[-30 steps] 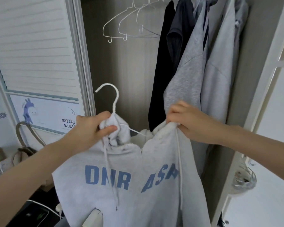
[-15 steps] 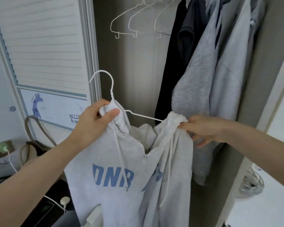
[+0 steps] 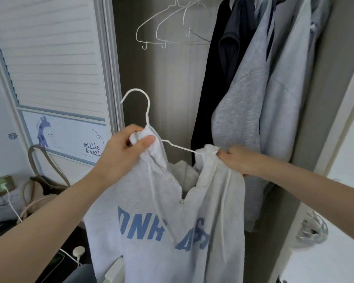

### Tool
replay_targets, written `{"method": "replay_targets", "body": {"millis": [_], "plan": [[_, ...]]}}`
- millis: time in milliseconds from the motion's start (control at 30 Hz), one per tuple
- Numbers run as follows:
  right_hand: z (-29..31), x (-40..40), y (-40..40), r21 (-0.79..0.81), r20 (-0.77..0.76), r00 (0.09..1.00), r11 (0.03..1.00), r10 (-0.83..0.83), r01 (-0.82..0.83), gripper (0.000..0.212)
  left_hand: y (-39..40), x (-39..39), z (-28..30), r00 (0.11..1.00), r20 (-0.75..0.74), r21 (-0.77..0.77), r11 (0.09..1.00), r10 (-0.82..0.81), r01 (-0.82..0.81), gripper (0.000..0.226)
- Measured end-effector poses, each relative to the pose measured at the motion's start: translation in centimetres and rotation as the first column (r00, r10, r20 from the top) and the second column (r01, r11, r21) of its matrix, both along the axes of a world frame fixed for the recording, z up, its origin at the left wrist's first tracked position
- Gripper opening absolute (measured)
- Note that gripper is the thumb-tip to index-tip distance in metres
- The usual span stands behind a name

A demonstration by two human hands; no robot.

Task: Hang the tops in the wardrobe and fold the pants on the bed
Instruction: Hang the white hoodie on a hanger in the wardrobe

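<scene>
A light grey zip hoodie (image 3: 151, 201) with blue letters hangs in front of the open wardrobe (image 3: 168, 82). A white wire hanger (image 3: 146, 107) is threaded into its neck, hook up. My left hand (image 3: 123, 152) pinches the hoodie's left collar just below the hanger's hook. My right hand (image 3: 236, 162) grips the right collar edge, where the hanger's wire arm enters the fabric. The front zip is open at the top.
Three empty white hangers (image 3: 166, 31) hang at the wardrobe's top. To the right hang a black top (image 3: 208, 78) and grey hoodies (image 3: 243, 94). A louvred door (image 3: 49, 54) stands to the left, a beige bag (image 3: 43, 186) and charging cables below it.
The hoodie's two front halves have been pulled apart, baring the hanger's wire arm. My right hand slid out to the right collar edge.
</scene>
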State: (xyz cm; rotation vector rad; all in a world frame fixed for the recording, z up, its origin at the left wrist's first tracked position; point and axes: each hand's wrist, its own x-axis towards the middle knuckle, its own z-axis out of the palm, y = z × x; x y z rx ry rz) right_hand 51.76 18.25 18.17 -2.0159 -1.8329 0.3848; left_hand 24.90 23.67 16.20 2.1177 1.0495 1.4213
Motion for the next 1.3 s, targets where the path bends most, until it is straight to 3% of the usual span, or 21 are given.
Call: {"method": "replay_targets", "body": {"millis": [133, 267, 367, 433, 500, 600, 700, 800, 900, 1100, 1233, 1300], "plan": [[-0.4, -0.2, -0.7, 0.103, -0.075, 0.997, 0.994, -0.025, 0.033, 0.048, 0.0, 1.1, -0.2, 0.998, -0.046, 0.034, 0.998, 0.050, -0.048, 0.021], [0.0, -2.8, 0.2, 0.209, -0.134, 0.991, 0.978, 0.026, 0.002, 0.042, -1.5, 4.9, -0.1, 0.954, -0.288, 0.099, 0.988, -0.083, 0.116, 0.031], [1.4, -2.4, 0.5, 0.263, -0.428, 0.903, 0.961, 0.036, 0.086, 0.028, -1.3, 5.4, 1.1, 0.949, -0.274, 0.087, 0.979, -0.153, 0.183, 0.026], [2.5, -0.3, -0.1, 0.287, -0.534, 0.845, 0.945, 0.024, 0.155, 0.029, -0.2, 3.6, 1.8, 0.968, -0.216, 0.056, 0.988, -0.129, 0.145, 0.023], [2.8, 1.5, -1.0, 0.241, -0.495, 0.868, 0.964, 0.024, 0.111, 0.034, 0.5, 2.1, 1.8, 0.990, -0.108, 0.036, 0.994, -0.095, 0.099, 0.023], [1.5, 1.5, -1.6, 0.118, -0.278, 0.960, 0.993, 0.020, 0.014, 0.046, 0.5, 2.9, 1.1, 0.995, -0.068, 0.040, 0.996, -0.074, 0.076, 0.020], [-0.5, 0.7, -1.6, 0.210, -0.172, 0.984, 0.978, 0.046, -0.009, 0.053, 0.2, 4.6, 0.4, 0.993, -0.085, 0.028, 0.996, -0.079, 0.081, 0.018], [-1.6, 0.4, -0.9, 0.320, -0.237, 0.971, 0.945, 0.018, 0.061, 0.052, -0.7, 6.7, -0.3, 0.970, -0.188, 0.012, 0.987, -0.153, 0.158, 0.024], [-1.3, -0.7, 0.2, 0.294, -0.350, 0.936, 0.954, 0.046, 0.063, 0.041, -1.4, 9.1, -0.9, 0.919, -0.343, 0.027, 0.976, -0.194, 0.217, 0.038], [-0.4, 3.2, 0.5, 0.289, -0.612, 0.791, 0.928, -0.009, 0.234, 0.034, 1.9, 4.5, 0.6, 0.902, -0.432, 0.041, 0.998, -0.020, 0.042, 0.026], [-1.0, 4.9, -0.2, 0.244, -0.669, 0.742, 0.958, 0.053, 0.152, 0.038, 2.6, 2.6, 0.2, 0.942, -0.337, 0.066, 0.998, 0.005, 0.018, 0.026], [-2.0, 6.3, -0.8, 0.195, -0.570, 0.821, 0.975, 0.028, 0.102, 0.032, 2.8, 1.6, -0.3, 0.970, -0.237, 0.054, 0.997, 0.059, -0.048, 0.040]]}}
